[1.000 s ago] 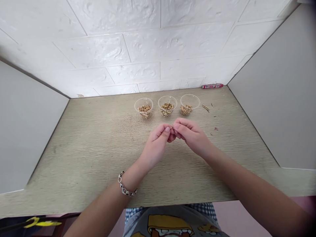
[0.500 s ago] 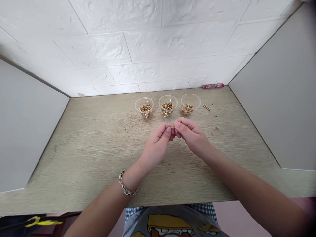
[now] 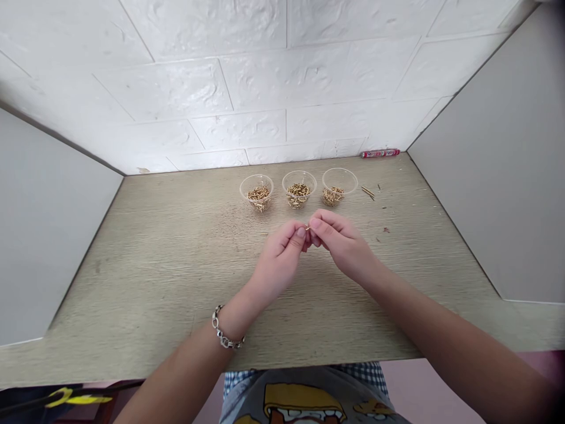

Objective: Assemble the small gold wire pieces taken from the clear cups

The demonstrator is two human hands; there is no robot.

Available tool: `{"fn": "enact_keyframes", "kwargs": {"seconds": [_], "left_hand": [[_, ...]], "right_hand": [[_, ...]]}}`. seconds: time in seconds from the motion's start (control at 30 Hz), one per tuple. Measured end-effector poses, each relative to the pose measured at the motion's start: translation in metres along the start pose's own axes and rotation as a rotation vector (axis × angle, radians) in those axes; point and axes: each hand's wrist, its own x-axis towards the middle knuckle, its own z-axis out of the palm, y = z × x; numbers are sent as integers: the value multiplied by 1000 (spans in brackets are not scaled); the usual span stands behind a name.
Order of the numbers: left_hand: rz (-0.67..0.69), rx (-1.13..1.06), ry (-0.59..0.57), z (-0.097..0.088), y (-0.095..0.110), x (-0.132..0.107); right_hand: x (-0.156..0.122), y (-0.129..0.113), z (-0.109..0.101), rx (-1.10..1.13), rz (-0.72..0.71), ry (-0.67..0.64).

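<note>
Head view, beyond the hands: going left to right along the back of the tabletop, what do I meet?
Left clear cup holding small gold-coloured pieces → middle clear cup → right clear cup → red tube against the wall.

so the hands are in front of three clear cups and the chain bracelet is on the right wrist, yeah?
Not quite: the head view shows the chain bracelet on the left wrist. The left hand and right hand are in front of three clear cups.
</note>
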Motion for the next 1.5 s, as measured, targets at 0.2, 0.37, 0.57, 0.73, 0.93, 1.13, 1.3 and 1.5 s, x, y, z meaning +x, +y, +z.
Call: {"fn": "enact_keyframes", "kwargs": {"seconds": [0.2, 0.37, 0.57, 0.73, 0.93, 1.13, 1.3, 1.5], "left_hand": [[39, 134, -18, -2, 1, 0], [91, 401, -19, -6, 4, 0], [342, 780, -17, -11, 5, 0], [414, 920, -17, -12, 1, 0], [425, 862, 17, -10, 0, 0], [401, 802, 6, -10, 0, -1], [417, 779, 1, -10, 0, -1], [429, 758, 1, -9, 2, -2]], "right_hand": [[-1, 3, -5, -239, -50, 22], [-1, 8, -8, -362, -22, 38], [0, 9, -7, -320, 15, 38], [0, 8, -4, -154, 54, 37], [2, 8, -2, 164, 134, 6], [3, 12, -4, 364, 222, -51], [3, 10, -4, 452, 281, -66], [3, 7, -4, 468, 289, -88]]}}
